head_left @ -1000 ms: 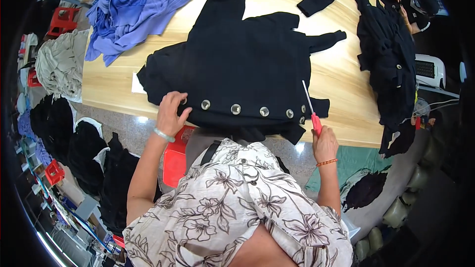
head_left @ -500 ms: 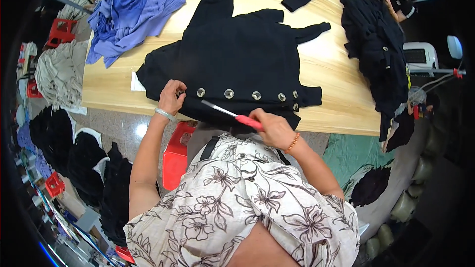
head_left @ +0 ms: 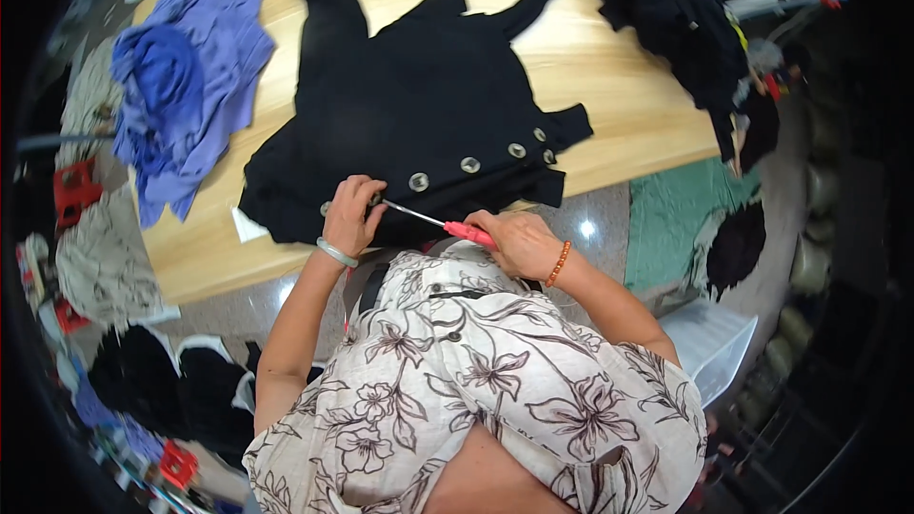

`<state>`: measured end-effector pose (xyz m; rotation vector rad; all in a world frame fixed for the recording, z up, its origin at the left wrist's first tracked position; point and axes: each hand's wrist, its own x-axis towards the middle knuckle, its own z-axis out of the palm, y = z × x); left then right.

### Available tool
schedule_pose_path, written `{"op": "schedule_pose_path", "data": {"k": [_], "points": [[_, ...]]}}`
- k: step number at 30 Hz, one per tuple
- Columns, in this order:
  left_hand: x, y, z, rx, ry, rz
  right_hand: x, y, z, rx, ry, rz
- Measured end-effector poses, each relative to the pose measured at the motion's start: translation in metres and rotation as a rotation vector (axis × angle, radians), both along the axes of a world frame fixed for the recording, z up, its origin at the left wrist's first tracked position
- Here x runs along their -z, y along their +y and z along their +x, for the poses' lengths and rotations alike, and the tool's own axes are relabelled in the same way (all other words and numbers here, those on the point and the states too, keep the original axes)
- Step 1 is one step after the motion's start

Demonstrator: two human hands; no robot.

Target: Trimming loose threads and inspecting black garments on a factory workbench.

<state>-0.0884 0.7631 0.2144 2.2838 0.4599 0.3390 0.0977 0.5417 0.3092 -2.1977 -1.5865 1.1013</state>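
A wooden table [head_left: 614,100] fills the middle of the room, above a shiny grey floor [head_left: 602,217]. At the near right, beside the person, is one pale plastic bin [head_left: 719,347]; what it contains I cannot tell.

The black garment [head_left: 409,95] lies spread at the middle of the table, its buttoned side along the near edge. The left hand [head_left: 352,214] has the thumb and fingers pinched together on this cloth, at one of the buttons. The right hand [head_left: 524,243] is closed around the pink handle of one tool [head_left: 465,229], whose thin metal tip reaches to the left fingertips.

Bare wood is open to the right of the garment, up to one heap of black clothes [head_left: 666,14] along the right edge. On the left, a narrower bare strip lies between the garment and one pile of purple clothes [head_left: 195,81]. One white piece [head_left: 249,225] shows from under the garment's left corner.

I count five buttons [head_left: 470,165] in clear view to the right of the left hand, one just left of it, and one partly hidden at the fingertips. On the floor are one green sheet [head_left: 666,228] at the right and at least two red stools [head_left: 76,192] at the left.
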Motion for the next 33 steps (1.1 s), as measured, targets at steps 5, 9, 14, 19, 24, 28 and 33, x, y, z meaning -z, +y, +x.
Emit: {"op": "schedule_pose_path", "data": {"k": [5, 9, 14, 19, 24, 28, 33], "points": [[0.023, 0.012, -0.005, 0.11, 0.112, -0.181, -0.01, -0.02, -0.024, 0.104, -0.051, -0.116], [0.015, 0.012, 0.017, 0.15, -0.036, -0.117, -0.008, -0.036, -0.044, 0.297, -0.007, 0.006], [-0.006, 0.0, 0.074, 0.406, -0.155, 0.095, -0.003, -0.053, -0.059, 0.44, -0.143, 0.066], [0.008, -0.007, 0.09, 0.598, -0.063, -0.003, -0.012, -0.074, -0.082, 0.609, -0.158, -0.067], [0.021, -0.004, 0.092, 0.52, -0.018, -0.118, 0.03, -0.074, -0.099, 0.633, -0.257, 0.131], [0.012, -0.033, 0.135, 0.678, -0.125, 0.116, 0.007, -0.082, -0.108, 0.732, -0.282, 0.12], [0.019, -0.028, 0.158, 0.82, 0.145, 0.133, 0.028, -0.086, -0.107, 0.806, -0.432, 0.164]]}}
